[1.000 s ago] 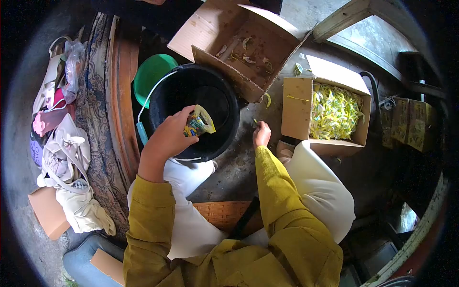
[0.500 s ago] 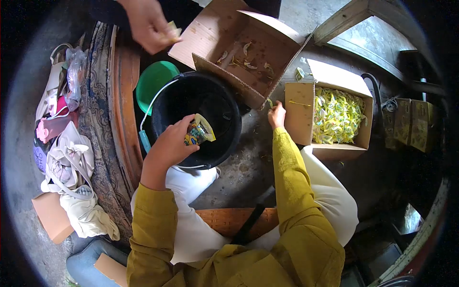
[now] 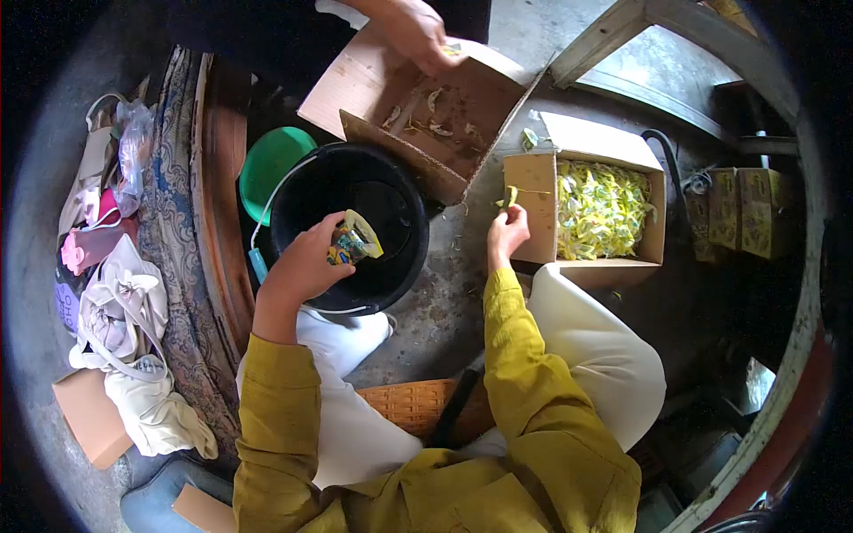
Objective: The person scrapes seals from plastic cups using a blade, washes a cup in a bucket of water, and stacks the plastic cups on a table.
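My left hand [image 3: 306, 264] is closed on a small, colourful printed packet [image 3: 355, 240] with a pale yellow edge, held above the open black bucket [image 3: 410, 275]. My right hand [image 3: 508, 233] pinches a thin yellow-green strip [image 3: 513, 195], which sticks up past the fingertips. That hand is beside the left flap of a cardboard box [image 3: 530, 200], in which a heap of yellow-green strips [image 3: 604, 211] lies. Whether the left hand holds one packet or a stack, I cannot tell.
Another person's hand [image 3: 418, 37] holds a small pale piece over a larger cardboard box [image 3: 391, 75] with a few scraps inside. A green basin [image 3: 267, 164] is behind the bucket. Bags [image 3: 129, 293] lie at the left; yellowish cartons [image 3: 755, 213] stand at the right.
My right hand, still pinching a strip, has come back slightly and closer to the box flap. The other person's hand has moved right, over the larger box. My left hand keeps its hold.
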`<state>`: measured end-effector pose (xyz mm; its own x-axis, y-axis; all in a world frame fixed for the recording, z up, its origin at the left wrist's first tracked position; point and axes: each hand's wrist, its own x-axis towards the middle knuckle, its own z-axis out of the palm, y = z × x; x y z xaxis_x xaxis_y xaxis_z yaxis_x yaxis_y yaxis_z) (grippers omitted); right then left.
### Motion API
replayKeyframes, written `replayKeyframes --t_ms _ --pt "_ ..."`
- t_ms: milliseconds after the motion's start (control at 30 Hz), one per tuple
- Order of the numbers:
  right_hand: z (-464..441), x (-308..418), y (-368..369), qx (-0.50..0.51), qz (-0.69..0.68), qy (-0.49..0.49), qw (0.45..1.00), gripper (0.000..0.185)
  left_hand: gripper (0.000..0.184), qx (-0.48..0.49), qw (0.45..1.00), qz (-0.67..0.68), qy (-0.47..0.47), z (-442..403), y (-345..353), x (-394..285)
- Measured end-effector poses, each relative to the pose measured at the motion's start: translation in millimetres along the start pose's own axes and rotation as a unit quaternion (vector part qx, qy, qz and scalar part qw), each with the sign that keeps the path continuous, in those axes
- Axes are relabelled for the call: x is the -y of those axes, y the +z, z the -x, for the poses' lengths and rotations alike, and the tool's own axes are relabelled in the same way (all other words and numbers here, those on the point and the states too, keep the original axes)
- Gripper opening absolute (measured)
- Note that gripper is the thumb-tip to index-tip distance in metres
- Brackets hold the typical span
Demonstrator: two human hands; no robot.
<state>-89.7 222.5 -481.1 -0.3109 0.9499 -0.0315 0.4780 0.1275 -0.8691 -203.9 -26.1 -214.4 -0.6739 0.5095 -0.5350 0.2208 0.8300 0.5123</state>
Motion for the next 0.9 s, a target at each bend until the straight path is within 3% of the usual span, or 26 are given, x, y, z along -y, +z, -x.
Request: replayKeyframes --t_ms 33,100,133,167,200,333,400,500,600,633,667,767,800,833,867,900 --pt "-5.5 11.5 -11.0 -0.044 -0.038 -0.039 0.998 0.013 0.068 -0.004 1.0 -0.004 -0.001 2.0 -1.3 -1.7" --pt "-37.4 23.4 -39.0 -0.101 0.057 -0.107 0.987 0.014 0.068 -0.008 1.0 -0.001 0.001 5.5 -2.9 -4.1" --pt "-52.8 36.4 -53.3 -0.14 -0.033 -0.091 0.985 0.016 0.068 -0.007 1.0 0.006 0.004 6.9 -1.9 -2.8" --pt "-73.8 30.8 -66.6 -0.159 0.036 -0.048 0.985 0.016 0.068 -0.006 1.0 0.013 0.008 7.5 -1.7 -1.1" --pt "-91.8 22.5 -75.4 -0.176 0.015 -0.058 0.983 0.02 0.068 -0.008 1.0 0.006 0.014 6.4 -2.2 0.3" --pt "-150.4 -84.1 -82.9 -0.091 -0.104 0.171 0.975 0.052 0.068 -0.006 1.0 -0.01 0.019 8.4 -4.1 4.9" --pt "-153.2 -138.3 -72.3 -0.024 -0.108 0.208 0.972 0.067 0.069 -0.006 1.0 -0.017 0.018 10.9 -5.5 10.9" --pt "-136.5 -138.8 -64.8 -0.042 -0.063 0.232 0.97 0.045 0.07 -0.012 0.999 -0.023 0.025 12.1 -5.9 19.6" --pt "-99.8 -60.6 -89.4 0.096 0.046 0.311 0.944 0.037 0.071 -0.004 1.0 -0.02 0.016 19.1 -7.0 22.2" --pt "-91.2 -41.7 -95.9 0.137 0.188 0.289 0.929 0.048 0.072 0.001 1.0 -0.019 0.008 21.1 -7.4 22.0" --pt "-74.6 -18.0 -106.0 0.116 0.15 0.285 0.939 0.042 0.072 0.007 1.0 -0.018 0.0 23.3 -7.4 21.6" --pt "-80.5 -60.9 -92.9 -0.083 0.137 0.2 0.967 0.063 0.071 0.011 0.999 0.002 -0.032 29.8 -13.6 15.3" --pt "-63.1 -19.2 -98.9 -0.171 0.092 0.168 0.966 0.045 0.071 0.017 0.999 0.023 -0.039 29.6 -14.3 16.3" --pt "-81.2 -48.1 -96.7 -0.122 -0.073 0.225 0.964 0.034 0.071 0.024 0.998 0.041 -0.044 27.6 -14.4 19.7" --pt "-90.0 -50.7 -100.0 -0.088 -0.22 0.296 0.925 0.024 0.07 0.033 0.997 0.057 -0.048 26.8 -15.4 23.3" --pt "-75.3 8.2 -109.5 -0.14 -0.169 0.318 0.922 0.017 0.07 0.008 0.998 0.052 -0.017 23.5 -12.3 32.1"
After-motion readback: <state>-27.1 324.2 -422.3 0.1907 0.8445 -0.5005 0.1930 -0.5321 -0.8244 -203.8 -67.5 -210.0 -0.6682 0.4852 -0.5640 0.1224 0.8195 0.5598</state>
